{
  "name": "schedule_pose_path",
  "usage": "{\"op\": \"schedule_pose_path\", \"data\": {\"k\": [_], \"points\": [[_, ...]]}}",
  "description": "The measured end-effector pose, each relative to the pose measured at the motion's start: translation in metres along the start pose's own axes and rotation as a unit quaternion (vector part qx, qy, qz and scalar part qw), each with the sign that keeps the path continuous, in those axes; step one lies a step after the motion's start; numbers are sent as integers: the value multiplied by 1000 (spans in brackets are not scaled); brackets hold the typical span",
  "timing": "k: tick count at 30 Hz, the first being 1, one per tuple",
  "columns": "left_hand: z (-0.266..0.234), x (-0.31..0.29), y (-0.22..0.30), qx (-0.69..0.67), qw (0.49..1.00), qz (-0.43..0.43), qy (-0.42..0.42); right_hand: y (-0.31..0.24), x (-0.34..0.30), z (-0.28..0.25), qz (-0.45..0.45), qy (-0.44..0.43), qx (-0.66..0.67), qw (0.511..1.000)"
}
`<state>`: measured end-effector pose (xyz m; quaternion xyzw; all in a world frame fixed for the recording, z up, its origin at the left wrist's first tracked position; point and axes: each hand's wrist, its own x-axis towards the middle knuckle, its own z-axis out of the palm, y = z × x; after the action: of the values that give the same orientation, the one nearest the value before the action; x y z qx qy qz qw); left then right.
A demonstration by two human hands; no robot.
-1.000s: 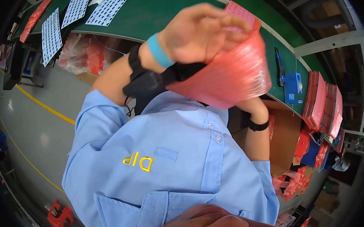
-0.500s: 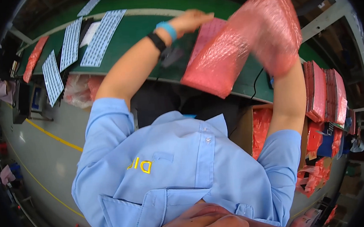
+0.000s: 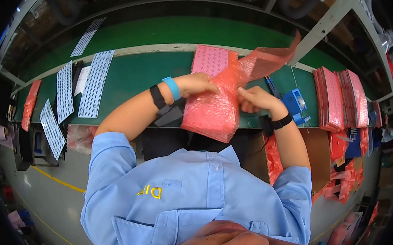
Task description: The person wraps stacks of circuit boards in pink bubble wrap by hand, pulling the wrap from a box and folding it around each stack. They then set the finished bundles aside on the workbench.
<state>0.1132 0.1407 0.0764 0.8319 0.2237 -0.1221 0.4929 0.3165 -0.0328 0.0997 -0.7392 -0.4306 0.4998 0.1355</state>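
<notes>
The red-pink translucent bubble wrap (image 3: 210,117) lies in front of you at the near edge of the green work table (image 3: 143,74), its loose end (image 3: 267,64) flaring up to the far right. Just beyond it shows a flat pink panel with rows of small marks (image 3: 211,60); how much of that the wrap covers, you cannot tell from here.

Your left hand (image 3: 198,84) lies over the wrap's left side, fingers reaching across; whether they grip or only press is unclear. Your right hand (image 3: 255,99) is at the wrap's right edge, thumb and fingers bent; blur hides whether they pinch film.

To handle the film well, it would likely help to press the layers flat with the left palm, draw the loose end taut with the right, and smooth out creases before folding it over.

To the right lie a blue tape dispenser (image 3: 294,102) and, farther right, upright stacks of pink wrapped slabs (image 3: 334,98). At the left are pale sheets with dark rows (image 3: 96,84).

As for writing, yellow embroidered letters (image 3: 150,192) stand upside down on your light-blue shirt (image 3: 187,191). No brand or label can be read on the wrap or dispenser.
</notes>
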Motion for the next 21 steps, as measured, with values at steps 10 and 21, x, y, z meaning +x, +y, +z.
{"op": "schedule_pose_path", "data": {"k": [10,21], "points": [[-60,38,1,-497,837,215,79,-38,54,-19,-207,26,548,810],[-102,88,-61,-52,923,-29,381,-15,151,-30,-177,269,222,920]]}}
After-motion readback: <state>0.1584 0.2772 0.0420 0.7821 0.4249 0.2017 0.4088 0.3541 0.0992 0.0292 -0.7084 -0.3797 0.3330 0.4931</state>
